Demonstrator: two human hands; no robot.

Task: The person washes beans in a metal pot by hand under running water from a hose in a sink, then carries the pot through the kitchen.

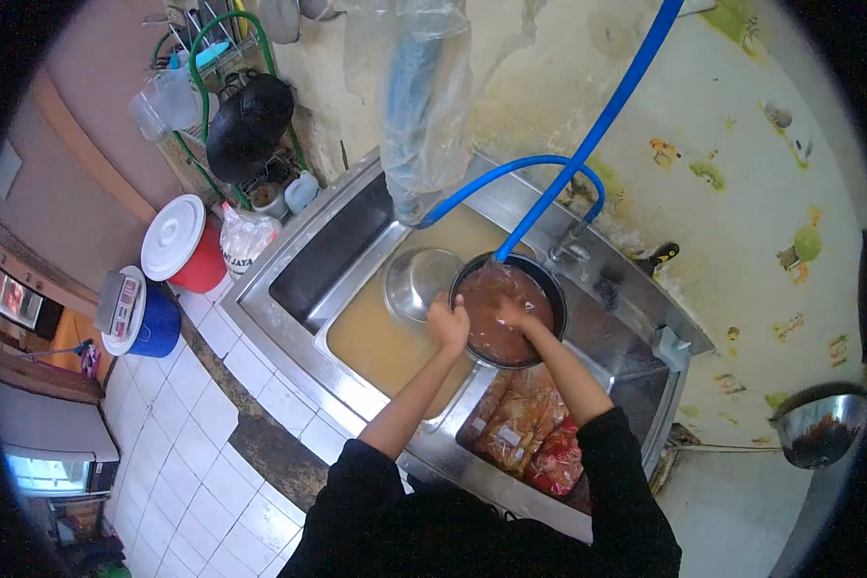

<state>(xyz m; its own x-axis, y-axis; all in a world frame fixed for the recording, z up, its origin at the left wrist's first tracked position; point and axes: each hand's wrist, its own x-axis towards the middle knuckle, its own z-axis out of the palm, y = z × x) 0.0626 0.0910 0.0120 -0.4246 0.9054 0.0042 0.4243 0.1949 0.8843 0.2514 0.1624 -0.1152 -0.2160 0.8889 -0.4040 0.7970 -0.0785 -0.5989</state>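
Note:
My left hand (448, 324) grips the left rim of a dark round pot (565, 318), thumb over the edge. Reddish-brown liquid (506, 347) with small pale bits fills much of the pot. Into it dips my right hand (518, 316); its fingers are partly hidden, so I cannot tell whether they hold anything. A blue hose (556, 173) comes down from above and ends at the pot's far rim. The pot sits over the divider between two basins of a stainless steel sink (365, 394). Just left of it, a metal bowl (420, 278) rests in cloudy yellowish water (361, 325).
Plastic-wrapped food packs (516, 426) lie in the right basin. A faucet (571, 246) stands behind the pot. A plastic-wrapped pipe (426, 108) hangs over the sink. Red (199, 260) and blue (157, 325) lidded buckets stand at left, near a rack holding black woks (249, 126).

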